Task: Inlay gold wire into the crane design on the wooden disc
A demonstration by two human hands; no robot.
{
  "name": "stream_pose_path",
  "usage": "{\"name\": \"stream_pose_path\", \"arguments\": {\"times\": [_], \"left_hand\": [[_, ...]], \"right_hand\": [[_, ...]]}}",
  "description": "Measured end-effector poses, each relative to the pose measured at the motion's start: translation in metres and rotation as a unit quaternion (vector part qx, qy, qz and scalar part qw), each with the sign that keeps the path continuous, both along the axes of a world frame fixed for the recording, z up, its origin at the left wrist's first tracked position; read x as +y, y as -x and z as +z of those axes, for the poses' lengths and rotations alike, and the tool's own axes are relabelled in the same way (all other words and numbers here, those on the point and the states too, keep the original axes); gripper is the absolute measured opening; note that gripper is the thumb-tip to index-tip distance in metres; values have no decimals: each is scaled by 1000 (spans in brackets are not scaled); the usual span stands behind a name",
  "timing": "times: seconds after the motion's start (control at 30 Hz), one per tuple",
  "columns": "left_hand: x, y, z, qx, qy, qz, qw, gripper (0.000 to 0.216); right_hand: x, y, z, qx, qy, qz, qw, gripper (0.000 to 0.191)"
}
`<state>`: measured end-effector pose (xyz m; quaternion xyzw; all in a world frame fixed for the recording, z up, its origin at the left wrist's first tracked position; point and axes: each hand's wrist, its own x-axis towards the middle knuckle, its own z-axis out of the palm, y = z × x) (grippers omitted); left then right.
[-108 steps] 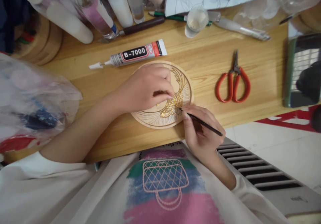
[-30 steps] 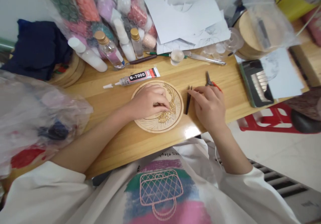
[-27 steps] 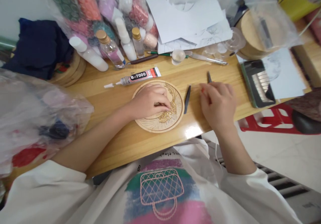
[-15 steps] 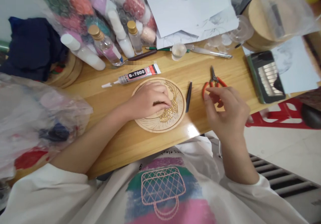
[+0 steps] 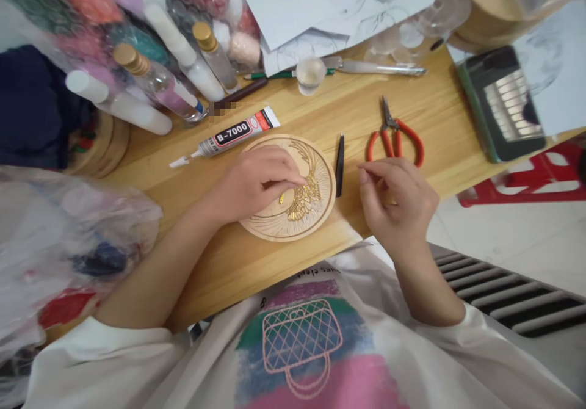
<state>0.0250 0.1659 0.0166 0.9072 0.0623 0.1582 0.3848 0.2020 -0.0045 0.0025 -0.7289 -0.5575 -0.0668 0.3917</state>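
Observation:
A round wooden plaque (image 5: 315, 213) with a carved design lies on the table, part of the design lined with gold wire (image 5: 303, 204). Over its upper left rests my left hand (image 5: 260, 180), thumb and fingertips pinched together at the edge of the gold part; whatever is between them is too small to make out. My right hand (image 5: 400, 198) hovers to the right of the plaque, thumb and forefinger pinched, with anything held too thin to see. Just beyond it lie orange-handled pliers (image 5: 389, 129). Black tweezers (image 5: 340, 165) sit between the plaque and my right hand.
A B-7000 glue tube (image 5: 233, 132) lies behind the plaque. Farther back are a small cup (image 5: 310, 76), a craft knife (image 5: 382, 68), bottles (image 5: 155, 82) and paper sheets (image 5: 339, 6). A phone (image 5: 501, 104) lies at the right, plastic bags (image 5: 73, 232) at the left.
The view has shifted slightly. My right hand has moved a little left, nearer the plaque, uncovering more of the pliers' handles. My left hand stays on the plaque, its fingers slightly shifted.

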Motion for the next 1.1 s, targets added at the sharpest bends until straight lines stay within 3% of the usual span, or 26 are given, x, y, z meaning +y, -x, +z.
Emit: {"name": "stream_pose_path", "arguments": {"times": [0.1,0.23,0.43,1.1], "left_hand": [[0,-2,-2,-6,14,0,1000,14],[0,-3,-4,-13,26,1,1000,15],[1,-4,-5,-23,26,3,999,15],[1,-3,-5,-24,8,10,1000,17]], "right_hand": [[-1,-10,-5,-37,-4,-68,997,10],[0,-28,-14,-70,70,-125,987,19],[3,-38,-17,-61,154,-130,978,27],[13,-46,1,-7,227,-155,962,25]]}}
